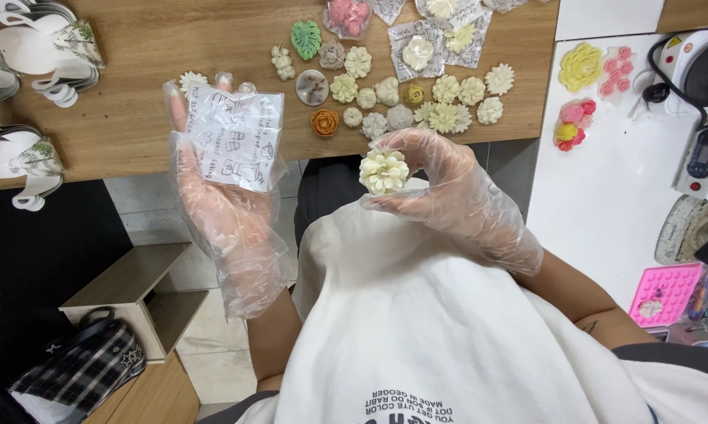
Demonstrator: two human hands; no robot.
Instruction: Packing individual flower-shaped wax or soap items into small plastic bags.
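Gloves of thin clear plastic cover both our hands. Our left hand (227, 206) is raised with its palm open towards us and its fingers nearly straight, and a small clear plastic bag with black printed drawings (236, 135) lies flat against those fingers (the thumb seems to pin its lower edge, though we cannot tell for sure). Our right hand (447, 184) curls into a loose ring, and its fingertips pinch a cream-coloured flower-shaped moulded piece (383, 171), which we hold in the air in front of our white shirt, just below the edge of the wooden tabletop (134, 94).

On that tabletop, beyond our hands, lies a cluster of similar cream flower pieces (417, 98), along with an orange rose-shaped piece (324, 122) and a green leaf-shaped piece (306, 38). A few flowers sit already inside clear bags (428, 47) at the far edge. Stacks of white paper holders with a leaf print (48, 47) rest on the left. On the white surface to the right we see a yellow flower piece (580, 66), several pink ones (614, 69) and a pink silicone mould (666, 292).
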